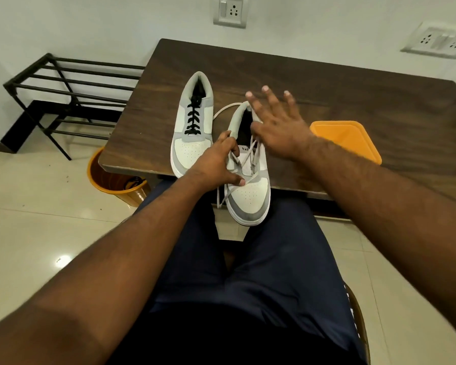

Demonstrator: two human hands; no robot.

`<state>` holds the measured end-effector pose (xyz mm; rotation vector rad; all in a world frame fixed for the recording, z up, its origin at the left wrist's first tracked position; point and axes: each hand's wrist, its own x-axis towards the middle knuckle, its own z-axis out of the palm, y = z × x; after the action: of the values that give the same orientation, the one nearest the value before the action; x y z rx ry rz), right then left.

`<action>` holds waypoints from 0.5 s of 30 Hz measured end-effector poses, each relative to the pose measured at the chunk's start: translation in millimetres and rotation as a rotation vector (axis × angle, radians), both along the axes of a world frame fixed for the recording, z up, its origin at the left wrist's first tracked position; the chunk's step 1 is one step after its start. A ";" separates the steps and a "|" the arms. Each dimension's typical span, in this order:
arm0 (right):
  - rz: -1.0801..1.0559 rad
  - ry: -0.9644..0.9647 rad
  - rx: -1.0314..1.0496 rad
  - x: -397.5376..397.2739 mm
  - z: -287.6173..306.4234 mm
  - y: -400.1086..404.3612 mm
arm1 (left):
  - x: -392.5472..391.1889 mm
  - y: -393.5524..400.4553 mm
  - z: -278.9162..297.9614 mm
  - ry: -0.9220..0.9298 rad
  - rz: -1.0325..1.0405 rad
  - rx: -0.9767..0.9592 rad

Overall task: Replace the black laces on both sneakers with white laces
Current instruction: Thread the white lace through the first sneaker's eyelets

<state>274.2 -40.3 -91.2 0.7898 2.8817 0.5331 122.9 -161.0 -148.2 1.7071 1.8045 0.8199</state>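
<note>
Dark wood-grain table [327, 83] filled frame center, against a pale wall with a switch-socket plate [230, 11] at top center and a second socket plate [438, 42] at upper right. Black metal shoe rack [71, 96] stood upper left on glossy cream tile floor [37, 206]. Orange bin [111, 180] sat left of the table, orange tray [348, 139] at its right edge. Black-laced sneaker [192, 127] lay on the table. White-laced sneaker [248, 175] overhung the near edge, left hand [216, 164] gripping its side and pinching the white lace [250, 154]. Right hand [277, 119] hovered over its collar, fingers spread, holding nothing.
</note>
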 end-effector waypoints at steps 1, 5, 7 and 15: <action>-0.009 -0.005 0.032 -0.7 10.4 11.3 | -0.4 0.2 -0.1 -0.003 -0.001 -0.006; -0.125 0.101 0.168 -3.5 51.9 57.3 | 0.7 3.0 -0.2 -0.001 0.019 -0.029; -0.208 0.226 0.167 -5.0 66.2 70.0 | 1.2 5.1 -1.3 -0.001 0.026 -0.035; -0.105 0.297 -0.230 -16.5 17.8 14.2 | 1.2 2.7 -9.2 -0.053 0.033 0.015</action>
<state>257.7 -26.1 -73.4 1.0514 3.0634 0.0733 124.1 -158.2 -157.3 1.6531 1.8002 0.8859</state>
